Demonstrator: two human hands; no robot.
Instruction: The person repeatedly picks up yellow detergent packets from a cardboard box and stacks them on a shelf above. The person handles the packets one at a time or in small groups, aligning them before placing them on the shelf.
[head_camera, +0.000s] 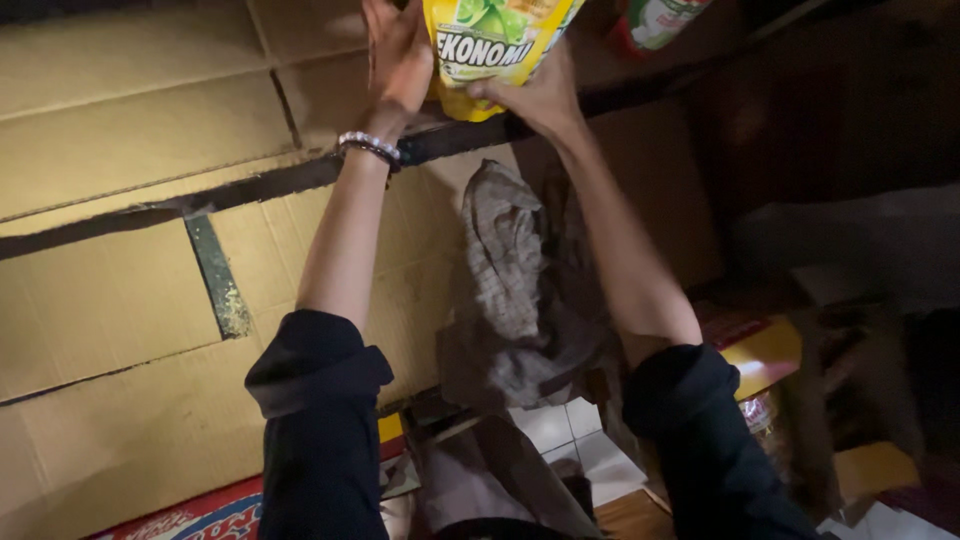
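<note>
On your left, flattened cardboard sheets (120, 250) cover the whole side, with a dark seam and a green strip (218, 280) running through them; nothing juts out there, so your left elbow has free room to swing.

Your left hand (398, 55), with a beaded bracelet (368, 147) at the wrist, lies flat against the left edge of the yellow refill pouch (490, 50), fingers extended along it more than curled round it. The pouch sits far from you, at the top of the view and partly cut off by it. Your right hand (540, 95) cups its lower right corner, thumb across the front. That is a pressing hold, not a wrapped one: if either palm eases, the soft pouch could slide down onto the grey cloth (515, 290) hanging below.

To the right, a red-and-white packet (655, 20) sits just beside the pouch, so a sideways pull risks knocking it. Further right the space is dark and crowded, with a yellow-lidded container (765, 355) near your right sleeve; keep that elbow tucked in.
</note>
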